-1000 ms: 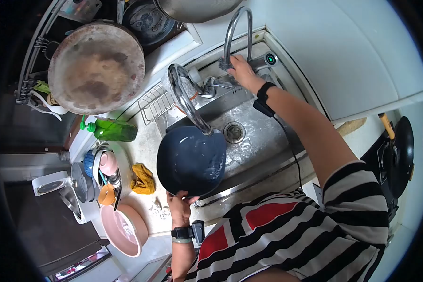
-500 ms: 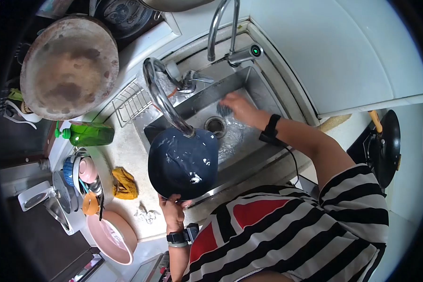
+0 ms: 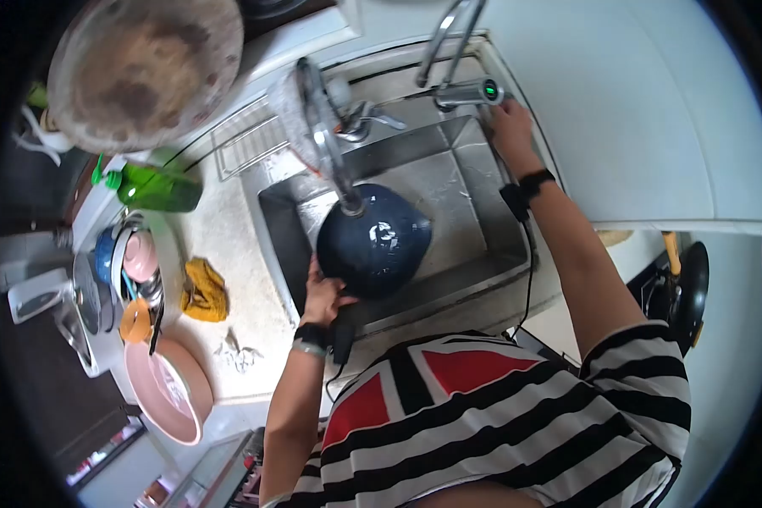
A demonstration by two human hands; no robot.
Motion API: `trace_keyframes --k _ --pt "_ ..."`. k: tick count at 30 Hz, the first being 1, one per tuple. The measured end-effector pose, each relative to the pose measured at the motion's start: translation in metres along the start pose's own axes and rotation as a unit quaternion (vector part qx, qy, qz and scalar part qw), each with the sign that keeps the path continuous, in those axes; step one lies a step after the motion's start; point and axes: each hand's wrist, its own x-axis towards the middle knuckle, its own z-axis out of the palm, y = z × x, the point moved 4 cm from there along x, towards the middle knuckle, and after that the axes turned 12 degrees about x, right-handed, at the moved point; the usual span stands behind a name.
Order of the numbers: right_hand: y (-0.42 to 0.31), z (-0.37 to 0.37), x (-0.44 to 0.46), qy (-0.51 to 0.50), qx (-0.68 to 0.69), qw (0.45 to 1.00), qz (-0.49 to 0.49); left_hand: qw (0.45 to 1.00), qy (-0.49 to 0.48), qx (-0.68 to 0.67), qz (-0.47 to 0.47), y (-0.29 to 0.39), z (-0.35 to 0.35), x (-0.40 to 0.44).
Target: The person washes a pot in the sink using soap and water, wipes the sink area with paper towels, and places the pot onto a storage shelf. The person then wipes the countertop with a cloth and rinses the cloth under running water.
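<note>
A dark blue bowl (image 3: pixel 368 254), wet and shiny inside, is tilted in the steel sink (image 3: pixel 483 190) under the curved spout of the main faucet (image 3: pixel 326 152). My left hand (image 3: pixel 323 296) grips its near left rim. My right hand (image 3: pixel 513 134) reaches to the sink's back right corner, beside a second faucet with a green-lit display (image 3: pixel 474 91). Its fingers are partly hidden there and blurred, so whether anything is in them does not show.
Left of the sink are a wire rack (image 3: pixel 250 140), a green soap bottle (image 3: pixel 157 188), a yellow cloth (image 3: pixel 204 290), a container of dishes (image 3: pixel 171 254) and a pink basin (image 3: pixel 171 389). A large round stained lid or board (image 3: pixel 148 72) stands at upper left. A black pan (image 3: pixel 690 292) is at right.
My right hand has left the sink's drain area and moved to the back right corner; the dark scrubber by it no longer shows. The bowl, held by my left hand, has shifted over the basin.
</note>
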Motion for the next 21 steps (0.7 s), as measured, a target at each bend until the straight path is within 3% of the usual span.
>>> trace_keyframes --k 1,3,5,7,9,11,13,17,21 --pt "-0.005 -0.002 -0.011 0.007 0.025 0.999 0.044 1.0 -0.012 -0.011 -0.013 0.001 0.009 0.007" --pt "-0.019 0.006 -0.042 -0.039 0.039 0.997 -0.058 0.999 -0.021 -0.014 -0.031 -0.028 0.005 0.045" --pt "-0.059 -0.007 -0.065 -0.15 0.167 0.97 -0.097 0.998 -0.039 0.005 -0.056 -0.024 0.016 0.044" --pt "-0.076 -0.005 -0.073 -0.155 0.276 0.945 -0.083 0.996 -0.053 0.013 -0.069 -0.045 0.017 0.062" --pt "-0.132 -0.03 -0.058 -0.121 0.276 0.945 -0.123 0.995 -0.056 0.018 -0.079 -0.049 0.017 0.07" --pt "-0.161 -0.034 -0.055 -0.09 0.28 0.945 -0.146 0.989 0.021 0.052 -0.135 -0.053 0.013 0.063" --pt "-0.162 -0.01 -0.048 -0.173 0.352 0.918 -0.056 0.987 0.046 0.056 -0.142 -0.049 0.009 0.058" --pt "-0.148 0.023 -0.055 -0.192 0.353 0.916 0.011 0.995 0.047 0.05 -0.072 -0.018 0.003 0.028" --pt "-0.103 0.083 -0.087 -0.201 0.394 0.884 0.153 0.995 0.058 0.084 -0.02 0.003 -0.011 -0.007"
